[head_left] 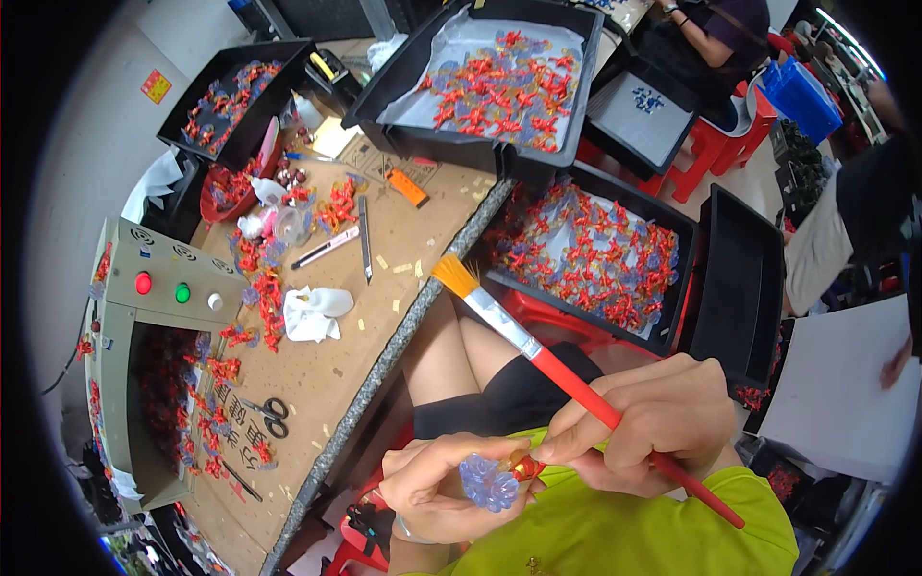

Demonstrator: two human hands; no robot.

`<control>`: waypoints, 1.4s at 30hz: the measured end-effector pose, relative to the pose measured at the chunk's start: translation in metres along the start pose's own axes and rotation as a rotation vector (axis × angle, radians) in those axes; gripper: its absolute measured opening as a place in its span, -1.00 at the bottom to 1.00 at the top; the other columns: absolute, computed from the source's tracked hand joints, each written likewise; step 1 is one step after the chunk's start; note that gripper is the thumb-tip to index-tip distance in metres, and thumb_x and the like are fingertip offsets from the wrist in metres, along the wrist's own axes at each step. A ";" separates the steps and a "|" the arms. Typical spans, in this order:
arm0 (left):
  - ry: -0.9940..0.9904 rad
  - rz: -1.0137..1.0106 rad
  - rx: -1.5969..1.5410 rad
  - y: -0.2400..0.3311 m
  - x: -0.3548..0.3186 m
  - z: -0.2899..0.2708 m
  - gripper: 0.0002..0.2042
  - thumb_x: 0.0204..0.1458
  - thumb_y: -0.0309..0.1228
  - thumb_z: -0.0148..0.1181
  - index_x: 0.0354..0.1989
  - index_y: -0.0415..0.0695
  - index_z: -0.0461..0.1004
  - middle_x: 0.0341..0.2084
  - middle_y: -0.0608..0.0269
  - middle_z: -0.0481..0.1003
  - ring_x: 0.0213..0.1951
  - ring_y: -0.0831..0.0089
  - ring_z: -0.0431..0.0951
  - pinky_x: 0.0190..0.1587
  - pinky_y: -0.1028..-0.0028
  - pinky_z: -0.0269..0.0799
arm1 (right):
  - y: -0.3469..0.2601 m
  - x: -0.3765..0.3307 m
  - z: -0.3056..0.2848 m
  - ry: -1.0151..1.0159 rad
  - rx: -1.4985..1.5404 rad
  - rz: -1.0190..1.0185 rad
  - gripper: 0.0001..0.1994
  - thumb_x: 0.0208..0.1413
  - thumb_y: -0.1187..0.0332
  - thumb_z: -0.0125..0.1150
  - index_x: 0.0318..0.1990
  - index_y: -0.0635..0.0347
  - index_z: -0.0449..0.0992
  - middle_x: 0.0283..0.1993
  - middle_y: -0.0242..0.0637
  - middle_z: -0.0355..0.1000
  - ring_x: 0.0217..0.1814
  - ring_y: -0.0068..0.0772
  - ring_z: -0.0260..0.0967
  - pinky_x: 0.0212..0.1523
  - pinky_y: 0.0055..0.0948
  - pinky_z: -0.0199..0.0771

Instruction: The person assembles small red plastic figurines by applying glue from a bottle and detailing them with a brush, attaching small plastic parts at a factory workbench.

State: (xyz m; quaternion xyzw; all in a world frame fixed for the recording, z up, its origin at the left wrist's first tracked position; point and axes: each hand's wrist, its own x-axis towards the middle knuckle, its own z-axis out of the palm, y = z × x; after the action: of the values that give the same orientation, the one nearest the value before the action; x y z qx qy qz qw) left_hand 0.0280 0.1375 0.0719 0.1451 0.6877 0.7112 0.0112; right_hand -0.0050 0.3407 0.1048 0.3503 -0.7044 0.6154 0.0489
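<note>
Translucent violet petals with glossy red and gold make up the small ornament (490,483) cupped in my left hand (437,494), just above my yellow-green shirt (615,533). The thumb and fingers close around it, petals facing up, which I judge steadies it without covering the flower. My right hand (663,422) grips a red-handled brush (567,379), threaded slantwise between the fingers, probably so that the fingertips are free beside the ornament's red-gold end (whether they pinch it or merely touch it, I cannot tell). That slant points the pale bristles away, over the edge of the workbench (317,374). Similar pieces fill a black tray (442,142) at the bench's far end and a lower tray (567,315) beside my knees, presumably placed within easy reach. More lie around the mouth of a grey box (178,274) with coloured buttons. A white bottle (329,301) rests against crumpled tissue, perhaps to catch drips, and scissors (277,418) lie flat nearby.
</note>
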 end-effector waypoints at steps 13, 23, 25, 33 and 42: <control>-0.010 -0.062 0.047 -0.033 0.033 -0.027 -0.65 -0.33 -0.65 0.38 -0.27 -0.40 0.51 -0.51 0.02 0.58 -0.48 0.41 0.63 -0.42 0.56 0.54 | 0.047 0.030 0.004 0.058 0.123 0.097 -0.78 -0.39 0.63 0.29 -0.64 0.26 0.31 -0.67 -0.32 0.27 -0.53 -0.26 0.44 -0.46 -0.45 0.48; 0.121 -0.396 -0.423 -0.087 0.051 -0.035 -0.79 -0.08 -0.77 0.13 -0.22 -0.46 0.41 -0.46 0.11 0.52 -0.52 0.49 0.57 -0.50 0.57 0.55 | 0.109 0.038 0.029 0.132 0.090 0.443 -0.68 -0.21 0.76 0.19 -0.65 0.22 0.15 -0.59 -0.37 0.37 -0.30 -0.47 0.56 -0.34 -0.60 0.53; 0.127 -0.418 -0.405 -0.093 0.049 -0.036 -0.80 -0.07 -0.75 0.13 -0.22 -0.46 0.41 -0.45 0.09 0.53 -0.53 0.47 0.57 -0.51 0.56 0.55 | 0.115 0.036 0.032 0.132 0.225 0.529 -0.68 -0.19 0.78 0.15 -0.63 0.23 0.14 -0.54 -0.38 0.34 -0.26 -0.45 0.55 -0.29 -0.60 0.53; 0.109 -0.428 -0.418 -0.103 0.048 -0.038 -0.81 -0.05 -0.73 0.12 -0.21 -0.45 0.41 -0.43 0.08 0.53 -0.54 0.47 0.57 -0.53 0.57 0.54 | 0.122 0.036 0.030 0.060 0.251 0.536 -0.71 -0.14 0.76 0.13 -0.60 0.23 0.15 -0.53 -0.36 0.41 -0.24 -0.43 0.55 -0.29 -0.59 0.52; 0.172 -0.392 -0.397 -0.092 0.041 -0.040 -0.73 -0.07 -0.71 0.10 -0.13 -0.45 0.37 -0.40 -0.02 0.53 -0.53 0.38 0.57 -0.54 0.55 0.52 | 0.116 0.046 0.026 -0.041 0.107 0.450 -0.69 -0.13 0.64 0.24 -0.60 0.18 0.17 -0.52 -0.31 0.48 -0.26 -0.49 0.55 -0.35 -0.61 0.49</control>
State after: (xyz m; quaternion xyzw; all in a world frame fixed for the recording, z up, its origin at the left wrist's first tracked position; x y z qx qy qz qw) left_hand -0.0369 0.1127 -0.0107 -0.0562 0.5484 0.8259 0.1182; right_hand -0.0942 0.2974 0.0255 0.1990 -0.7320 0.6400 -0.1227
